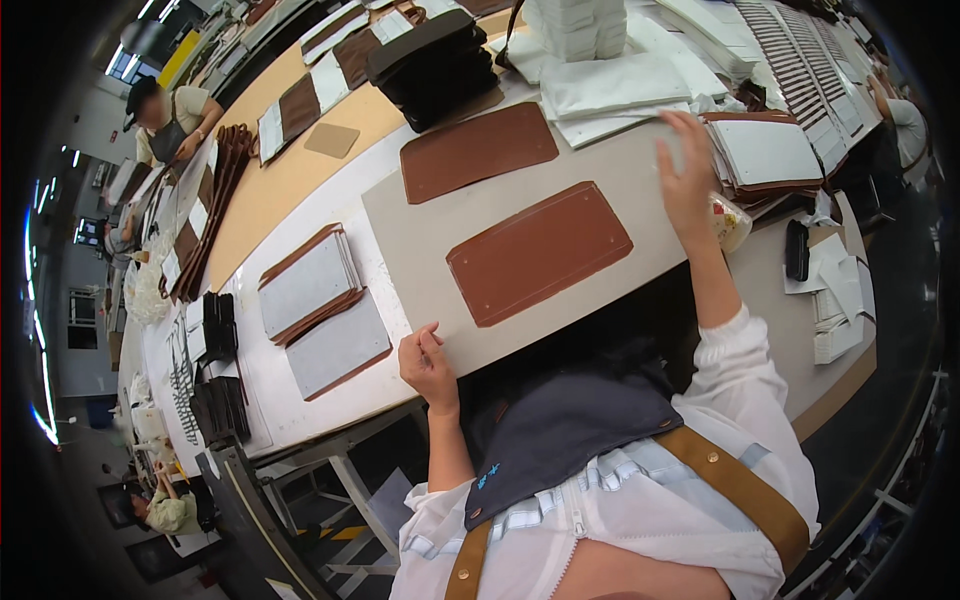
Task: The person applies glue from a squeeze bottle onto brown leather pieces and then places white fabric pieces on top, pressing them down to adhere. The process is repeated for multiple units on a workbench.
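A brown leather panel (540, 253) with stitch-like lines near its edges lies flat on the grey board (410, 235) in front of me. Beyond it rests a second brown panel (478, 152). My left hand (428, 368) hovers by the board's near left corner, fingers curled in, with nothing visible in them. Raised over the board's right side, my right hand (688, 185) has its fingers apart and holds nothing. It is nearest to white sheets (615, 88) and a stack of white-faced brown panels (768, 152).
Left of the board lie white-backed brown panels (315, 285). Black folded pieces (430, 65) are piled at the back, near white foam-like blocks (580, 30). A small jar (732, 222) stands beside my right wrist. Another person (172, 120) works at the far left.
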The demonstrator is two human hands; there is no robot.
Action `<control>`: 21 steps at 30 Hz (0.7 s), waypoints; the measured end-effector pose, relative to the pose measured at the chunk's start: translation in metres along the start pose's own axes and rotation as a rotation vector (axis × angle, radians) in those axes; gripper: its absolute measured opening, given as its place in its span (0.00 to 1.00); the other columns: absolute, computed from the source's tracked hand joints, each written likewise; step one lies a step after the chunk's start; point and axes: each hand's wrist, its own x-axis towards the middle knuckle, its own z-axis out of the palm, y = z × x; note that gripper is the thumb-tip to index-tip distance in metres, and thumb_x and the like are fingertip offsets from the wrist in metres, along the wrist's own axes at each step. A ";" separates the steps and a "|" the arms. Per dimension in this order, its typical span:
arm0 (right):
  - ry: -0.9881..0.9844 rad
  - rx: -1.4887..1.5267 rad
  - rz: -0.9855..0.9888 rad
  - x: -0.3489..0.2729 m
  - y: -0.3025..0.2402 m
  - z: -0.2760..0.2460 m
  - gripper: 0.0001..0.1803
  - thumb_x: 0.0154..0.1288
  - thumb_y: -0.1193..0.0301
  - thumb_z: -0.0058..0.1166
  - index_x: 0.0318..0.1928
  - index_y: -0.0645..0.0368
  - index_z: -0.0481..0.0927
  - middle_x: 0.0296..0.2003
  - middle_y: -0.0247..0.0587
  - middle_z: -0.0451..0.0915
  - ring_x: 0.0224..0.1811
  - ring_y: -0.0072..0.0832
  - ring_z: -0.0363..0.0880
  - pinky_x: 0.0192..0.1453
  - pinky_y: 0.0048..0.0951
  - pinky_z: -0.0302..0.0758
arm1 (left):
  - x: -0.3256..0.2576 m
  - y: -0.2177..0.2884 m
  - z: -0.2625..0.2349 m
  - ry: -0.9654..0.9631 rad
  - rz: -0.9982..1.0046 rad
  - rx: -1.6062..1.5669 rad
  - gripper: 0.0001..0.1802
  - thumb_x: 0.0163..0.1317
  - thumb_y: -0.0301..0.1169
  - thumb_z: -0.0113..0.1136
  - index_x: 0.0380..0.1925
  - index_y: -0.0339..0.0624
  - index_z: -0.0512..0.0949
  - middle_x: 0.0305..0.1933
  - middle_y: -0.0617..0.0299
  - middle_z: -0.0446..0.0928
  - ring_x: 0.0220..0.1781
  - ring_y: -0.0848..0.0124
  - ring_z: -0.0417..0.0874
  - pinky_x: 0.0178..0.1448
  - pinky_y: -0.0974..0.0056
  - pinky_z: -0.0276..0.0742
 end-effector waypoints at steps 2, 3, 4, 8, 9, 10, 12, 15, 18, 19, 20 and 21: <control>-0.232 0.138 -0.031 0.025 0.019 0.051 0.15 0.66 0.77 0.57 0.53 0.66 0.80 0.51 0.46 0.79 0.57 0.44 0.78 0.63 0.43 0.72 | 0.000 -0.002 0.000 -0.007 0.004 0.001 0.11 0.74 0.29 0.54 0.36 0.38 0.84 0.27 0.62 0.76 0.29 0.72 0.76 0.32 0.66 0.68; -0.262 0.044 -0.084 0.034 0.026 0.074 0.13 0.64 0.78 0.57 0.49 0.66 0.81 0.50 0.47 0.80 0.56 0.44 0.78 0.61 0.43 0.75 | 0.002 -0.002 0.003 -0.011 0.012 -0.003 0.11 0.74 0.29 0.54 0.36 0.38 0.84 0.27 0.62 0.76 0.29 0.72 0.76 0.31 0.66 0.68; -0.295 -0.044 -0.133 0.040 0.033 0.093 0.11 0.63 0.79 0.58 0.46 0.66 0.82 0.49 0.49 0.80 0.55 0.44 0.79 0.58 0.43 0.77 | 0.004 0.000 0.004 -0.008 0.010 -0.012 0.12 0.75 0.29 0.54 0.36 0.38 0.85 0.26 0.62 0.76 0.28 0.72 0.76 0.31 0.65 0.68; -0.655 -0.421 -0.103 0.056 0.048 0.129 0.04 0.61 0.81 0.55 0.37 0.66 0.80 0.41 0.51 0.80 0.50 0.47 0.79 0.55 0.45 0.78 | 0.004 -0.001 0.003 0.011 0.024 -0.017 0.11 0.74 0.30 0.55 0.36 0.39 0.85 0.24 0.62 0.75 0.28 0.71 0.76 0.31 0.64 0.68; -0.636 -0.426 -0.133 0.056 0.055 0.132 0.03 0.60 0.82 0.55 0.35 0.66 0.79 0.39 0.50 0.79 0.48 0.47 0.80 0.53 0.45 0.79 | 0.004 -0.002 0.005 0.010 0.022 -0.014 0.11 0.73 0.30 0.55 0.36 0.39 0.85 0.24 0.62 0.76 0.28 0.71 0.76 0.31 0.64 0.68; -0.624 -0.430 -0.165 0.056 0.061 0.134 0.02 0.59 0.82 0.56 0.33 0.65 0.78 0.37 0.49 0.79 0.46 0.47 0.80 0.51 0.45 0.79 | 0.002 -0.002 0.005 0.010 0.015 -0.009 0.11 0.73 0.29 0.55 0.36 0.39 0.85 0.25 0.62 0.76 0.28 0.71 0.76 0.31 0.64 0.68; -0.549 -0.361 -0.156 0.056 0.069 0.137 0.02 0.59 0.80 0.58 0.32 0.65 0.78 0.36 0.49 0.79 0.46 0.47 0.80 0.49 0.45 0.79 | 0.001 -0.002 0.005 0.003 0.008 -0.002 0.10 0.73 0.29 0.56 0.36 0.40 0.85 0.24 0.62 0.76 0.28 0.69 0.76 0.32 0.63 0.68; -0.405 -0.236 -0.089 0.059 0.073 0.136 0.05 0.59 0.76 0.62 0.31 0.63 0.77 0.35 0.49 0.79 0.44 0.47 0.80 0.47 0.46 0.78 | 0.001 -0.004 0.002 -0.019 0.067 0.059 0.12 0.74 0.26 0.52 0.36 0.34 0.84 0.24 0.61 0.77 0.27 0.73 0.77 0.34 0.66 0.71; -0.440 -0.167 0.011 0.068 0.071 0.132 0.11 0.57 0.71 0.66 0.32 0.63 0.78 0.34 0.50 0.79 0.42 0.46 0.81 0.45 0.45 0.77 | -0.001 -0.002 0.000 -0.004 0.045 0.052 0.12 0.74 0.26 0.52 0.36 0.35 0.84 0.24 0.61 0.77 0.27 0.73 0.77 0.34 0.66 0.70; -0.484 -0.156 0.047 0.070 0.072 0.129 0.13 0.57 0.69 0.68 0.33 0.63 0.78 0.34 0.50 0.80 0.41 0.45 0.81 0.44 0.44 0.77 | -0.001 -0.003 -0.001 0.000 0.046 0.048 0.12 0.74 0.26 0.52 0.36 0.35 0.84 0.24 0.61 0.77 0.27 0.73 0.77 0.34 0.66 0.70; -0.612 -0.137 0.119 0.079 0.075 0.128 0.13 0.57 0.67 0.68 0.34 0.62 0.80 0.34 0.48 0.81 0.40 0.41 0.81 0.43 0.41 0.77 | -0.001 -0.004 -0.001 0.004 0.047 0.046 0.12 0.74 0.26 0.52 0.36 0.35 0.84 0.24 0.61 0.77 0.27 0.73 0.77 0.34 0.66 0.70; -0.736 -0.124 0.195 0.093 0.087 0.125 0.13 0.58 0.66 0.68 0.36 0.61 0.81 0.34 0.45 0.82 0.40 0.38 0.82 0.43 0.38 0.78 | 0.000 -0.004 0.001 0.003 0.050 0.036 0.12 0.74 0.26 0.53 0.36 0.35 0.84 0.25 0.61 0.77 0.27 0.73 0.77 0.33 0.66 0.70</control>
